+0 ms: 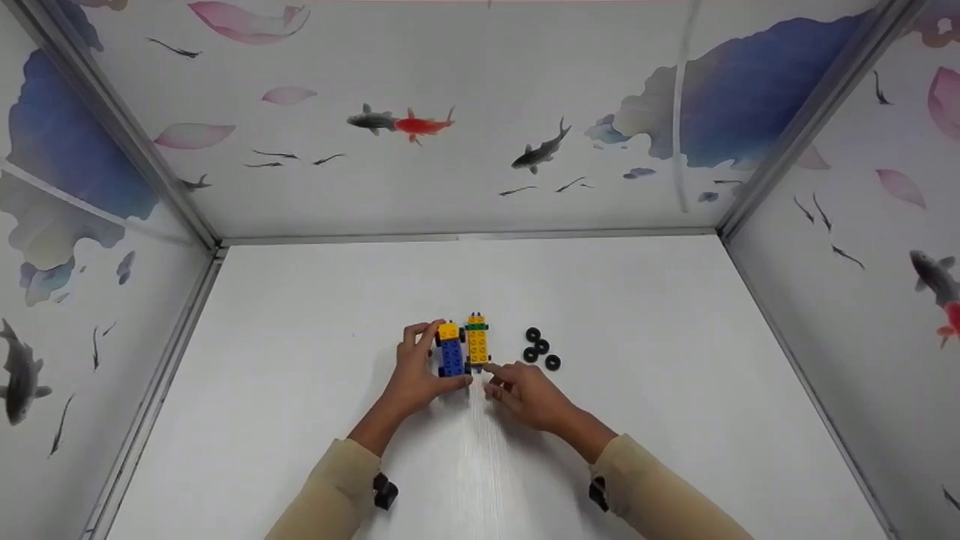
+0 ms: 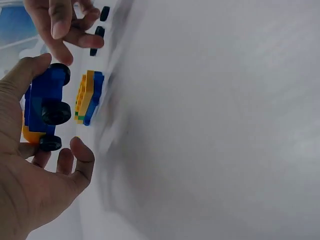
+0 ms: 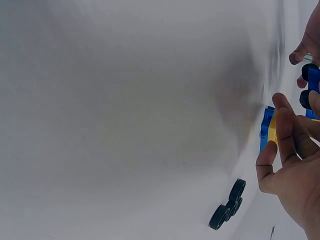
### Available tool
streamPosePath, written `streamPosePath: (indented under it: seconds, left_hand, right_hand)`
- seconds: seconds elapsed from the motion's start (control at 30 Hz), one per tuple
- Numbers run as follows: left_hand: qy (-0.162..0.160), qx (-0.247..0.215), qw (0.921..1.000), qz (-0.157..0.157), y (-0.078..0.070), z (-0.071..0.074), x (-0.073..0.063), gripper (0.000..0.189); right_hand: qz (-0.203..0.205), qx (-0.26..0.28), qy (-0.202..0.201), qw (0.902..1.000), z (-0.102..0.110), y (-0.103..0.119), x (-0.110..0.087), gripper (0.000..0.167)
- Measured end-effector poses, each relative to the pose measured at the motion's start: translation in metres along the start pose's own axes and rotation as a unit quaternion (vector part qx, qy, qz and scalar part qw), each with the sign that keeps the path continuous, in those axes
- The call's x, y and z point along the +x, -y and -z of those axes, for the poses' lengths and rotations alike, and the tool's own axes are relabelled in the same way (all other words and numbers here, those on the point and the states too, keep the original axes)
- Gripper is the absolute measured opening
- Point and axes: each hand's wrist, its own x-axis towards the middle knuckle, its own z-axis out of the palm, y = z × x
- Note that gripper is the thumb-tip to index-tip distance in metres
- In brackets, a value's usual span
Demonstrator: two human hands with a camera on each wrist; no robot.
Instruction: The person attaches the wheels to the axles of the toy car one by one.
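Note:
In the head view my left hand [image 1: 414, 375] holds a toy car [image 1: 451, 356] built of blue and yellow blocks, thumb at the near end and fingers at the far end. Its black wheels and blue underside show in the left wrist view, tilted up off the table. Right beside it lies a second block car body [image 1: 478, 346], yellow on top with a green strip and a blue base, without black tires. My right hand [image 1: 534, 396] is at this body's near end, index fingertip close to its corner, fingers loosely bent and gripping nothing.
Several loose black tires [image 1: 553, 363] lie in a small cluster to the right of the yellow body. The white table [image 1: 300, 300] is closed in by printed panels at the back, left and right.

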Motion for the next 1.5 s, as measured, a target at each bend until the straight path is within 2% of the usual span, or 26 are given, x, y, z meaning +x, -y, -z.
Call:
streamPosePath:
  seconds: [0.17, 0.43, 0.77, 1.07, 1.27, 1.5]
  left_hand:
    - [-0.012, 0.061, 0.9979, 0.017, 0.010, 0.015, 0.008, 0.110]
    - [0.004, 0.141, 0.9899, 0.019, 0.018, 0.032, 0.017, 0.113]
    - [0.021, 0.161, 0.9858, 0.042, 0.031, 0.049, 0.025, 0.112]
    - [0.032, 0.167, 0.9840, 0.052, 0.035, 0.054, 0.026, 0.119]
    - [0.025, 0.168, 0.9839, 0.055, 0.029, 0.052, 0.024, 0.126]
    - [0.017, 0.171, 0.9848, 0.027, 0.015, 0.043, 0.021, 0.120]
  right_hand:
    - [-0.003, 0.007, -0.003, 1.0000, -0.001, -0.005, -0.002, 0.043]
    - [0.010, 0.011, -0.013, 0.9998, 0.000, -0.005, -0.007, 0.042]
    - [0.024, 0.011, -0.021, 0.9994, -0.001, -0.010, -0.008, 0.042]
    - [0.030, 0.011, -0.025, 0.9992, 0.001, -0.012, -0.008, 0.042]
    - [0.039, 0.009, -0.025, 0.9989, 0.003, -0.014, -0.009, 0.042]
    - [0.016, -0.002, -0.036, 0.9992, 0.008, -0.019, -0.011, 0.039]
